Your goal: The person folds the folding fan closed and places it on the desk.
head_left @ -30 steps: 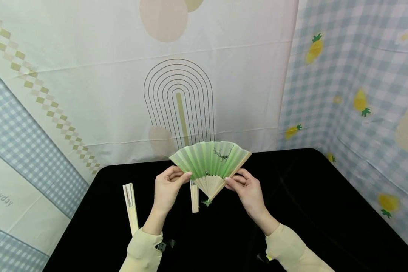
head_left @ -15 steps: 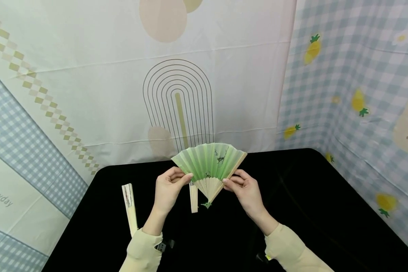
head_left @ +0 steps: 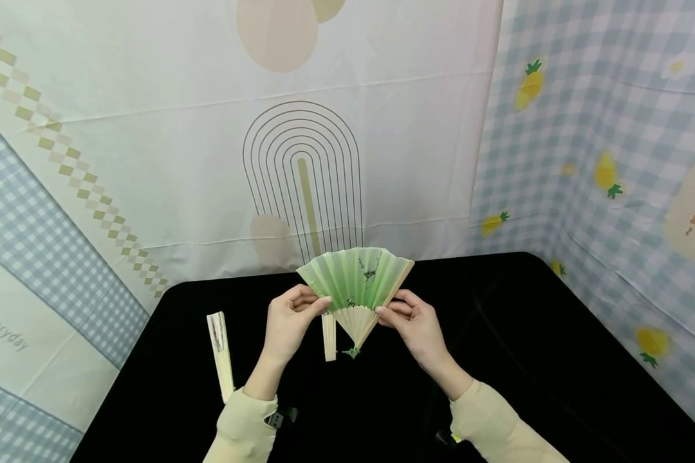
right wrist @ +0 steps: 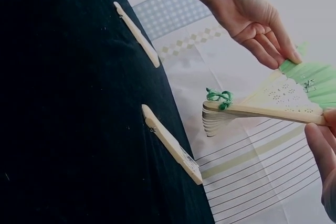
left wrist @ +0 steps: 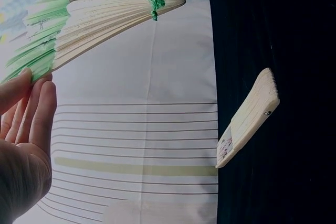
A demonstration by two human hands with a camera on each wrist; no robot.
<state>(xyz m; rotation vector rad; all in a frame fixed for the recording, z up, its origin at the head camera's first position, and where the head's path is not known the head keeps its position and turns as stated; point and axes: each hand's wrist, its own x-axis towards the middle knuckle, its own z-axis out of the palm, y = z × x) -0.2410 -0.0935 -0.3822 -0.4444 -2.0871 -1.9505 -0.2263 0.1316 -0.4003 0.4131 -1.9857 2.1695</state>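
Observation:
A green folding fan [head_left: 356, 280], partly spread, is held up above the black table between both hands. It has pale wooden ribs, a dark branch print and a green tassel [right wrist: 219, 97] at the pivot. My left hand [head_left: 289, 321] pinches its left edge between thumb and fingers. On the other side, my right hand [head_left: 417, 328] pinches the outer rib, the thumb at the front. Both wrist views show the fan off the table, its pivot end free. Behind it, a folded fan [head_left: 329, 337] lies on the table, its upper end hidden by the green fan and left hand.
Another folded fan [head_left: 220, 357] lies on the black table [head_left: 498, 334] left of the left forearm, its lower end beside the sleeve. A white printed cloth [head_left: 417, 161] hangs behind the table, and a checked cloth [head_left: 585, 128] hangs at the right.
The green fan has narrowed a little, its two sides drawn closer together and its top edge lower. My right hand has shifted slightly left, my left hand slightly right.

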